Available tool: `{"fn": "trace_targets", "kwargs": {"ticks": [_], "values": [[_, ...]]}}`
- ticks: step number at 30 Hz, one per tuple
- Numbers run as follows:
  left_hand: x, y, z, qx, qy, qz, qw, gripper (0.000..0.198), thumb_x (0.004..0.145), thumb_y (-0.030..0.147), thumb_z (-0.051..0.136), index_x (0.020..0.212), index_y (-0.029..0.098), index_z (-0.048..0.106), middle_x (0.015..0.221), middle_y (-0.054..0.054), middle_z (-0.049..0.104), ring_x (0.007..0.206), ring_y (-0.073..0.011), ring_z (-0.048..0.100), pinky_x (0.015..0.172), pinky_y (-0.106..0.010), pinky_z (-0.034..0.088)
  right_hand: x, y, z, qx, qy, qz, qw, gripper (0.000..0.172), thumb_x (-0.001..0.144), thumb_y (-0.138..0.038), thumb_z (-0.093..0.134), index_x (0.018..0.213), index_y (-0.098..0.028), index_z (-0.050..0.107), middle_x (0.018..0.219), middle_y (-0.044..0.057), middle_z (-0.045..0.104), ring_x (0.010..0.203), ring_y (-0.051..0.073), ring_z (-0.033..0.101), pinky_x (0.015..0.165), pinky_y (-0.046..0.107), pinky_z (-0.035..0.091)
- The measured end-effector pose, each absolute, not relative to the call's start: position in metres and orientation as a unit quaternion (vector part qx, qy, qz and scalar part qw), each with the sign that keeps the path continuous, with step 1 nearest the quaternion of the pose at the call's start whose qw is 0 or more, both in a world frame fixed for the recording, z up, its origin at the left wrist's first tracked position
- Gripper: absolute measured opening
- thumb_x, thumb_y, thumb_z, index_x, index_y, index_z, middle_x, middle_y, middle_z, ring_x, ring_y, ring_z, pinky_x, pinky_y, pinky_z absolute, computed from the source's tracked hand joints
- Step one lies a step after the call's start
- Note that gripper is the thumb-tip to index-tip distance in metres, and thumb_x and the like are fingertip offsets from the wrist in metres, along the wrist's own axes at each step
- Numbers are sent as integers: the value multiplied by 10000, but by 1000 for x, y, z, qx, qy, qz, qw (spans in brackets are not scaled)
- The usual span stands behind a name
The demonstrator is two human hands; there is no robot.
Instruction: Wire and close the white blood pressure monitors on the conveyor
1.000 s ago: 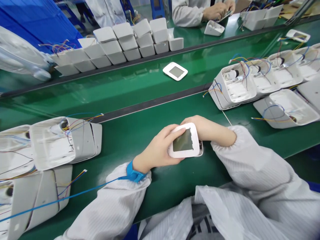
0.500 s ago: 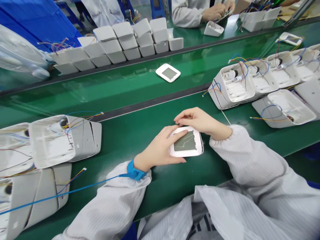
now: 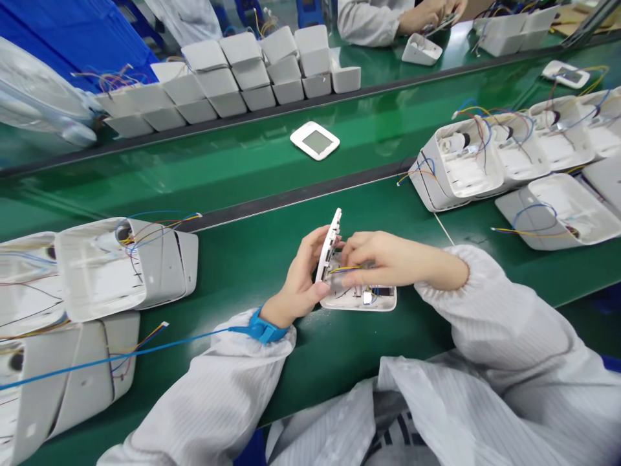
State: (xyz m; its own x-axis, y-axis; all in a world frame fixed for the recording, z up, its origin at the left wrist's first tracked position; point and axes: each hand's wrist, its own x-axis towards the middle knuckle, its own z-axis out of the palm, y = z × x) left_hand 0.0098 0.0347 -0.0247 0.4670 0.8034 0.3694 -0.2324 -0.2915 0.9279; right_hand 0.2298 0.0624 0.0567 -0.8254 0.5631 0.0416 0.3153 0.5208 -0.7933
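My left hand (image 3: 299, 277) grips a white display panel (image 3: 328, 247) along its left edge, thumb at the bottom. The panel stands tilted nearly upright, its inner side facing right. Beneath it, a shallow white housing (image 3: 352, 303) lies open on the green bench, with small parts and wires inside. My right hand (image 3: 385, 259) is over this housing, fingers curled in close to the panel's inner face. Thin yellow and blue wires (image 3: 343, 268) run between its thumb and fingers; the fingertips are partly hidden. A blue strap (image 3: 264, 328) circles my left wrist, its cord trailing left.
Another white display panel (image 3: 317, 141) lies face up on the green strip ahead. Open white housings with wires (image 3: 104, 272) crowd the left, and more housings (image 3: 468, 162) line the right. Beyond a dark rail are stacked white housings (image 3: 257, 77) and a co-worker's hands (image 3: 424, 16).
The display panel was lying flat over the housing and is now tipped up on its left side in my left hand. My right hand has moved down over the opened housing.
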Motion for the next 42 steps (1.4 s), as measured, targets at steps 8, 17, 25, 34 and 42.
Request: {"fn": "trace_targets", "kwargs": {"ticks": [8, 17, 25, 34, 42], "values": [[11, 35, -24, 679, 221, 451, 536, 831, 801, 633, 672, 1474, 259, 360, 1420, -156, 482, 1241, -326, 552, 1070, -531, 461, 256, 74, 66, -209, -832, 512, 45, 224, 893, -358, 696, 1009, -183, 773, 920, 34, 666, 739, 99, 591, 663, 207, 450], [10, 36, -21, 708, 229, 441, 501, 857, 784, 634, 685, 1472, 234, 366, 1435, -161, 480, 1284, -350, 523, 1109, -553, 419, 238, 64, 61, -207, -798, 561, 77, 184, 835, -350, 753, 859, -171, 787, 824, 6, 604, 680, 78, 517, 580, 190, 403], [9, 36, -23, 703, 223, 441, 512, 852, 786, 610, 694, 1480, 248, 356, 1452, -157, 473, 1311, -352, 508, 1109, -540, 421, 239, 61, 59, -279, -761, 573, 118, 145, 839, -300, 726, 875, -166, 769, 864, 16, 668, 709, 105, 612, 636, 214, 467], [10, 35, -23, 698, 228, 443, 515, 851, 783, 605, 702, 1474, 242, 364, 1442, -160, 472, 1299, -350, 516, 1108, -546, 423, 227, 56, 52, -308, -917, 249, 47, 120, 900, -179, 652, 882, -179, 771, 792, 36, 727, 712, 153, 614, 634, 266, 358], [13, 32, -19, 758, 281, 419, 414, 911, 714, 534, 789, 1465, 241, 364, 1366, -161, 516, 1226, -341, 566, 1059, -515, 461, 222, 48, 46, -401, -911, 86, 33, 187, 912, -148, 578, 839, -159, 749, 997, 99, 671, 828, 204, 504, 681, 329, 346]]}}
